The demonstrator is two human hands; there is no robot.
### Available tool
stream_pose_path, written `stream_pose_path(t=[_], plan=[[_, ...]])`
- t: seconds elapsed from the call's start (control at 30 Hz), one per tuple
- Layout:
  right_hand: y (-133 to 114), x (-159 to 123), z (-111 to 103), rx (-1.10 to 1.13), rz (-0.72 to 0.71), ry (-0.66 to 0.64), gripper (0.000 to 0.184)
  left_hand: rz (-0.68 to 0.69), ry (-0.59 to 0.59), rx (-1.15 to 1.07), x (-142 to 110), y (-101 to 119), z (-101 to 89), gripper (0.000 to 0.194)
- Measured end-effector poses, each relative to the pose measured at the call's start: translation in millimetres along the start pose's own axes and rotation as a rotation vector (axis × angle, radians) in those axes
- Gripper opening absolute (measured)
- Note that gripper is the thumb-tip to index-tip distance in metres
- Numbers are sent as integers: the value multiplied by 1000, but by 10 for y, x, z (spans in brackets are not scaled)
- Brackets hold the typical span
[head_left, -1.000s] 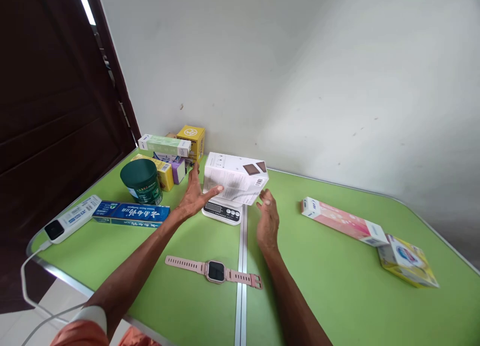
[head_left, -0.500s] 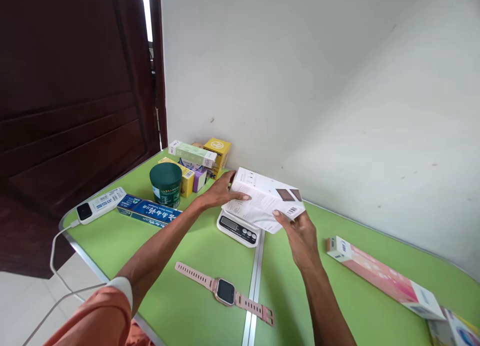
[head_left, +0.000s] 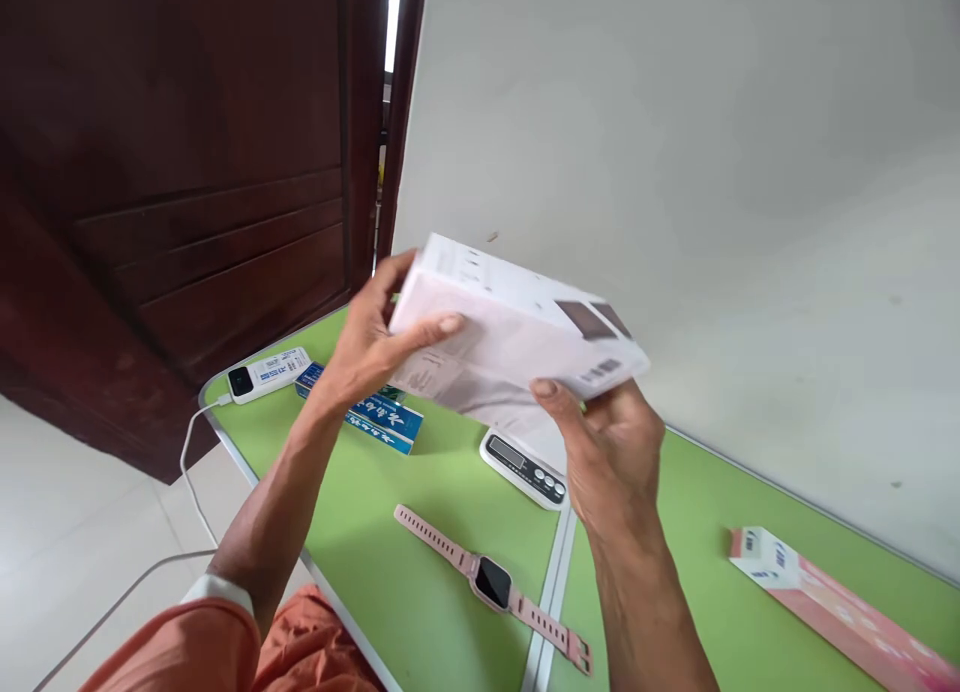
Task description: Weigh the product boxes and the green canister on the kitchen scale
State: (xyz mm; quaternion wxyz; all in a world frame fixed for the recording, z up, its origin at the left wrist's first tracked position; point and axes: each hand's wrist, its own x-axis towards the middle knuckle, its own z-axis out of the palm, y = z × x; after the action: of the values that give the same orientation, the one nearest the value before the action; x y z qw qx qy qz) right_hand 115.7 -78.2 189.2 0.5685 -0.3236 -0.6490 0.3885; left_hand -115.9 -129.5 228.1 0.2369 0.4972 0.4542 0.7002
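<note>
Both hands hold a white box (head_left: 495,342) up in the air, tilted, with printing, dark pictures and a barcode on its faces. My left hand (head_left: 382,332) grips its left end, thumb across the near face. At the right end my right hand (head_left: 611,442) has its thumb on the lower edge and fingers beneath. Under the box a white digital scale (head_left: 525,469) rests on the table, partly hidden. A pink smartwatch (head_left: 493,582) lies flat nearer to me, its strap stretched out.
A blue toothpaste box (head_left: 382,425), partly behind my left arm, lies on the green table (head_left: 360,542). A white device with a cable (head_left: 270,372) sits at the left corner. A long pink-and-white box (head_left: 832,602) is on the right. A wall (head_left: 712,172) rises behind.
The white box has been raised off the scale and brought closer to me in both hands. The view has shifted left, and the box now hides the goods at the back.
</note>
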Motion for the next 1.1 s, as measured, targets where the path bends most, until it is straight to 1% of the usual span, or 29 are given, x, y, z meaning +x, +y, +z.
stream_pose_path(t=[0.07,0.13,0.2,0.27,0.3,0.37,0.47,0.53,0.6,0.73,0.83,0.93,1.0,1.1], plan=[[-169,156,258,9,-103,-61,60,84,170,25,76,22,-225,76],[-290,264,452,-12,-175,-94,69,189,309,69,215,-22,-440,80],[-324,292,559,-36,-184,-115,71,277,425,122,377,-131,-642,85],[-267,252,575,-46,-138,-124,67,307,527,176,508,-299,-809,88],[-217,219,554,-54,-105,-119,65,292,572,201,549,-399,-871,88],[-102,149,472,-82,-42,-81,60,204,641,246,579,-618,-942,86],[30,74,312,-138,11,-7,54,42,710,308,536,-936,-927,85],[66,43,223,-160,24,34,51,-37,729,357,499,-1110,-871,83],[68,13,157,-169,29,66,50,-98,717,411,478,-1247,-814,79],[30,-63,34,-187,48,106,49,-191,624,491,469,-1422,-747,71],[22,-122,-117,-213,63,123,49,-245,589,508,465,-1491,-715,69],[49,-183,-313,-231,67,156,46,-301,559,548,454,-1522,-663,76],[82,-232,-451,-227,75,197,45,-346,524,565,442,-1523,-626,78],[157,-332,-679,-241,113,278,45,-391,483,575,429,-1491,-613,76]])
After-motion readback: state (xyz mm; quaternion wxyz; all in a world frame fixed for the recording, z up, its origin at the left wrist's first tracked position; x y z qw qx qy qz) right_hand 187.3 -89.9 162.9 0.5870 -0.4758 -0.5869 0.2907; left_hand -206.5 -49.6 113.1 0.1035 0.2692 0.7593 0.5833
